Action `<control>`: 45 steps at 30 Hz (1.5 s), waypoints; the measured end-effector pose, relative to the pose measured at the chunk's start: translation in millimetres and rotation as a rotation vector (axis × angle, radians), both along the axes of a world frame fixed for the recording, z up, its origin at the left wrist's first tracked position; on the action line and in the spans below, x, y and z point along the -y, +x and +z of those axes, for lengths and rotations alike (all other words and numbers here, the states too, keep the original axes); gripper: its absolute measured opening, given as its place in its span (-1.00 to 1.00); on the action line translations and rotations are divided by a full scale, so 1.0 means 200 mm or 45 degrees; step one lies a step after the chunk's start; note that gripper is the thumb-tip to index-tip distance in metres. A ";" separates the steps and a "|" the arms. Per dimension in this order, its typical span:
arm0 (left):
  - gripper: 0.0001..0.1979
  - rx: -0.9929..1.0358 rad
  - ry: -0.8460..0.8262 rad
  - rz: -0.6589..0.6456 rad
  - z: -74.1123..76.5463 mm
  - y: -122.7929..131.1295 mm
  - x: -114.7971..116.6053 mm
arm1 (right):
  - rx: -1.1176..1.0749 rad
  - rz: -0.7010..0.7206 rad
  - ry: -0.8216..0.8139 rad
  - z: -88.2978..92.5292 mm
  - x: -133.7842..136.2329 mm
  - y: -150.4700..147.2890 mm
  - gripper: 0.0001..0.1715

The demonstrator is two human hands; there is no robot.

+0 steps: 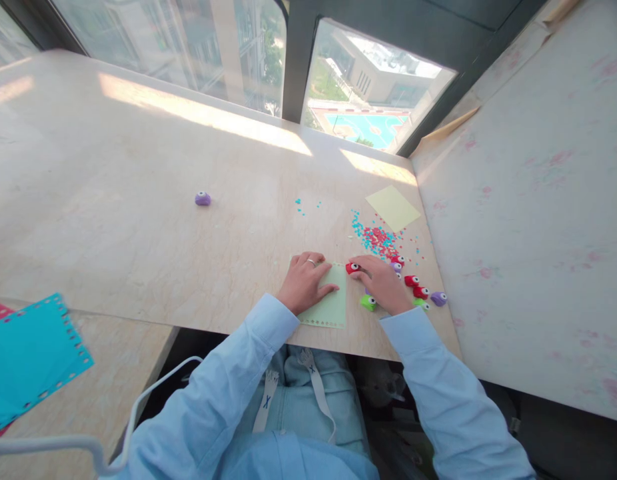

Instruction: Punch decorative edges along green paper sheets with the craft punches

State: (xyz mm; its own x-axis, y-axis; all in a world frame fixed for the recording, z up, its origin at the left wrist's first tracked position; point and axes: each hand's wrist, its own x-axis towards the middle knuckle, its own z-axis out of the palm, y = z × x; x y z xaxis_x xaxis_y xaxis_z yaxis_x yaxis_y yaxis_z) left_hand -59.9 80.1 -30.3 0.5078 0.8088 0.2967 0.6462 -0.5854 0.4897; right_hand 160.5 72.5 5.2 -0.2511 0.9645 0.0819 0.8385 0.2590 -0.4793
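My left hand (302, 283) lies on a pale green sheet of paper (324, 312), its fingers stretched and the thumb apart, holding the sheet down. Small punched shapes run along the sheet's bottom and top edges. In my right hand (386, 283) is a red craft paper punch (352, 268), gripped between thumb and fingers at the sheet's top right corner. Whether paper sits in its slot cannot be made out. Close below that hand stands a green punch (368, 303). More red punches (421, 292) and a purple punch (439, 298) lie to its right; others are partly hidden.
Red and blue paper confetti (378, 240) is scattered beyond my right hand, near a yellow square of paper (393, 209). A lone purple punch (202, 199) stands far left. Blue punched paper (36, 363) lies at lower left by a white cable (133, 413). A wall (528, 233) bounds the right.
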 end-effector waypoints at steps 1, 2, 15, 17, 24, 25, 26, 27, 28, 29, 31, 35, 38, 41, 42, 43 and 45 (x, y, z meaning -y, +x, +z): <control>-0.57 0.000 0.003 0.001 0.00 0.00 0.00 | 0.004 0.004 -0.006 0.00 0.00 0.00 -0.68; -0.57 0.000 0.008 0.002 0.00 0.00 0.00 | 0.006 0.006 -0.010 0.00 0.00 0.00 -0.68; -0.57 0.008 0.025 0.006 -0.01 0.00 0.00 | 0.024 -0.002 0.026 -0.02 0.00 0.02 -0.67; -0.57 0.007 0.021 0.006 -0.01 0.00 0.00 | 0.026 -0.001 0.024 -0.01 0.00 0.02 -0.67; -0.57 -0.003 0.020 0.003 0.00 0.00 0.00 | 0.006 -0.009 0.030 -0.02 0.01 0.01 -0.68; -0.57 -0.004 0.019 0.004 0.00 0.00 0.00 | 0.004 -0.007 0.030 -0.02 0.01 0.01 -0.68; -0.57 -0.006 0.017 0.004 0.00 0.00 0.00 | 0.003 -0.005 0.030 -0.02 0.01 0.01 -0.68; -0.57 -0.007 0.014 0.004 0.00 0.00 0.00 | 0.002 -0.002 0.028 -0.01 0.01 0.01 -0.67; -0.58 -0.007 0.012 0.003 0.00 0.00 0.00 | 0.001 -0.001 0.027 -0.01 0.01 0.01 -0.67; -0.58 -0.006 0.012 0.003 0.00 0.00 0.00 | 0.000 0.000 0.024 -0.01 0.01 0.01 -0.67; -0.58 -0.004 0.011 0.002 0.00 0.00 0.00 | -0.002 -0.002 0.018 -0.01 0.01 0.01 -0.67; -0.57 0.003 0.013 0.003 0.00 0.00 0.00 | -0.004 -0.015 0.006 -0.01 0.01 0.01 -0.67; -0.57 0.006 0.018 0.001 -0.01 0.00 0.00 | -0.005 -0.018 0.002 -0.01 0.02 0.01 -0.66; -0.58 0.006 0.016 0.001 -0.01 0.00 0.00 | -0.009 -0.015 -0.002 -0.01 0.02 0.01 -0.66; -0.58 0.005 0.014 0.001 0.00 0.00 0.00 | -0.010 -0.013 -0.002 -0.01 0.02 0.01 -0.66; -0.58 0.004 0.013 0.003 0.00 0.00 0.00 | -0.010 -0.012 -0.001 0.00 0.02 0.01 -0.66; -0.58 0.003 0.010 0.005 0.00 0.00 0.00 | -0.008 -0.010 0.001 0.00 0.02 0.01 -0.66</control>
State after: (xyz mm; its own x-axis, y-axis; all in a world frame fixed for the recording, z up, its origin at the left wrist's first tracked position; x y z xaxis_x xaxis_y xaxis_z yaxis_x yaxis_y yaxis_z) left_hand -60.0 80.0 -30.9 0.5042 0.8082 0.3044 0.6473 -0.5870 0.4863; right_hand 162.2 69.2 4.6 -0.2433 0.9663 0.0843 0.8375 0.2532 -0.4842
